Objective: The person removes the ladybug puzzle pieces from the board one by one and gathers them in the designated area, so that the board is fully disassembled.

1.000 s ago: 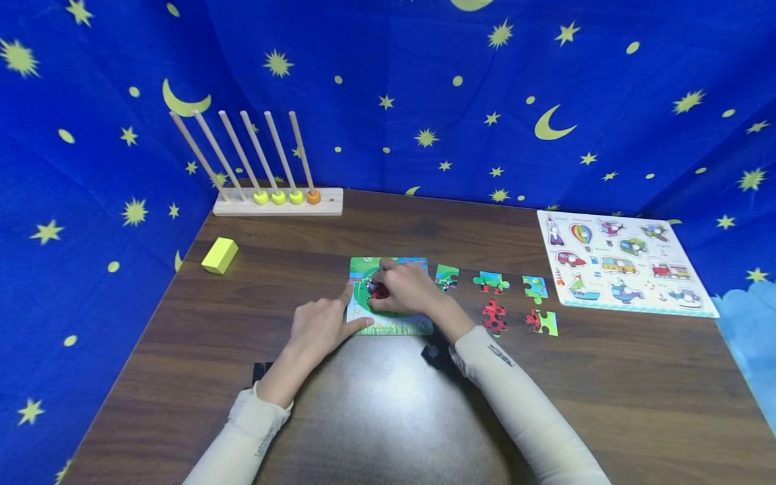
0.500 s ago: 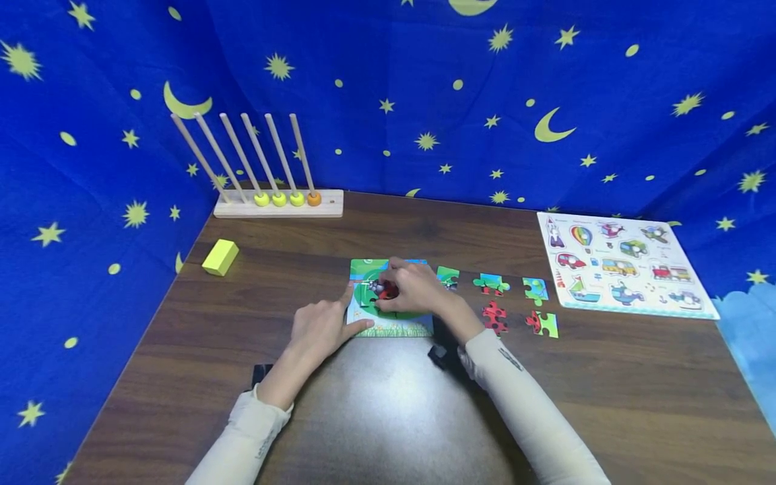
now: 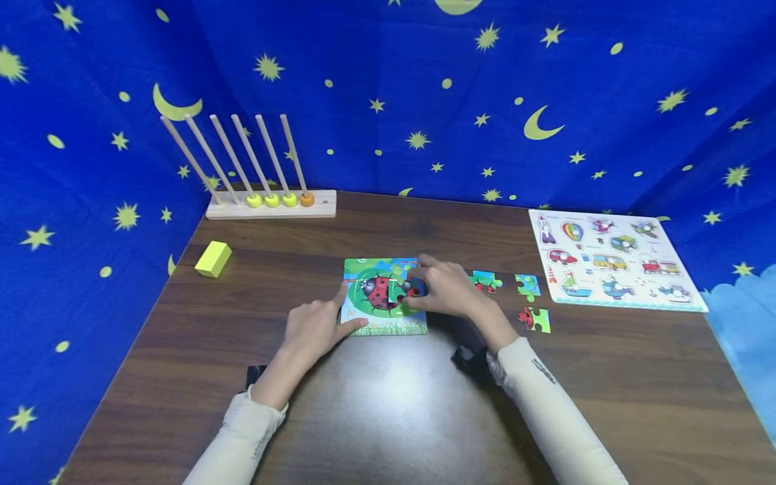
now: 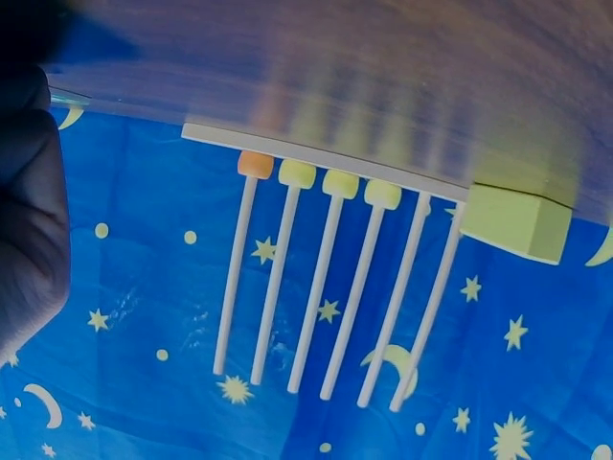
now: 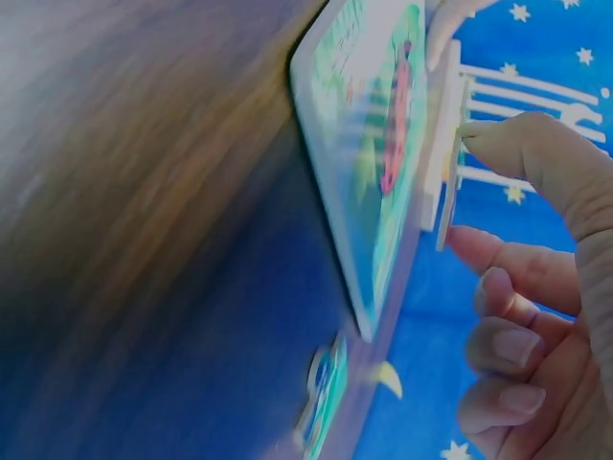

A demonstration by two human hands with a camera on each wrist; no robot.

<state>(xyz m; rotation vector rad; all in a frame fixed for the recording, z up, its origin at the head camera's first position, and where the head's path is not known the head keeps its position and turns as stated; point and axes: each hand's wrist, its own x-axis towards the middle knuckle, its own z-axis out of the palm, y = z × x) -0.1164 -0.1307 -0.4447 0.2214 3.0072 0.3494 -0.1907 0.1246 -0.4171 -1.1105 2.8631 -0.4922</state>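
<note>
In the head view my left hand [image 3: 312, 328] rests at the left edge of a ladybug puzzle board [image 3: 384, 329], thumb stretched along its lower part. Over the right half of the board, my right hand [image 3: 448, 288] pinches a small green puzzle piece [image 3: 395, 291] between thumb and forefinger. The right wrist view shows this piece [image 5: 447, 206] edge-on, raised above the board [image 5: 374, 144]. A red ladybug [image 3: 378, 291] shows on the board left of the piece. Loose puzzle pieces, one green and blue [image 3: 528, 287] and one red and green [image 3: 535, 319], lie to the right.
Another loose piece [image 3: 487, 279] lies partly behind the right hand. A wooden peg stand [image 3: 273, 209] with yellow and orange beads stands at the back left, near a yellow block [image 3: 213, 259]. A white vehicle puzzle board [image 3: 618, 263] lies at the right. A blue curtain [image 3: 364, 54] hangs behind.
My right hand has moved right across the board with the piece, uncovering the ladybug. The left hand stays at the board's edge. The head view has shifted slightly.
</note>
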